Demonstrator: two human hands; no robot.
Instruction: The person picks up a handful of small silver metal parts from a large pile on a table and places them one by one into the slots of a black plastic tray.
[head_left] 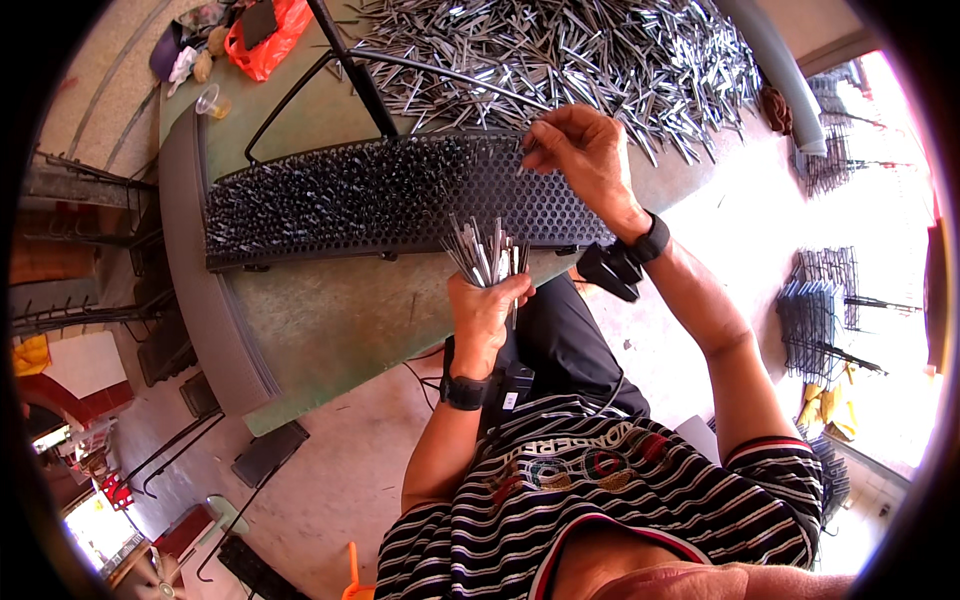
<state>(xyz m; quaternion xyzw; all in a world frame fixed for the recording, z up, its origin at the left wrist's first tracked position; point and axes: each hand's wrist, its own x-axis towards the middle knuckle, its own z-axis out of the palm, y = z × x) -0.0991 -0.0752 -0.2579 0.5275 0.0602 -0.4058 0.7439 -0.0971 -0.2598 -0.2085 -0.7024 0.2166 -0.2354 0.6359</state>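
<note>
Head: strips [490, 250] through left grip [480, 310]

We've got a pinkish floor [330, 500], a green table [330, 320], a fan [158, 578] lower left, and super bright light [885, 190] on the right.

Single view, head-worn: left fisheye of a side-by-side pair. Looks steeply down from above, upright, unmirrored. Hands [480, 312] close, near mid-frame; striped shirt [690, 500] nearer still, along lower edge. Desk [330, 335] beyond the hands, running toward the top. Very wide field: floor [330, 500] caught both sides, straight edges bowing toward black rim.
</note>
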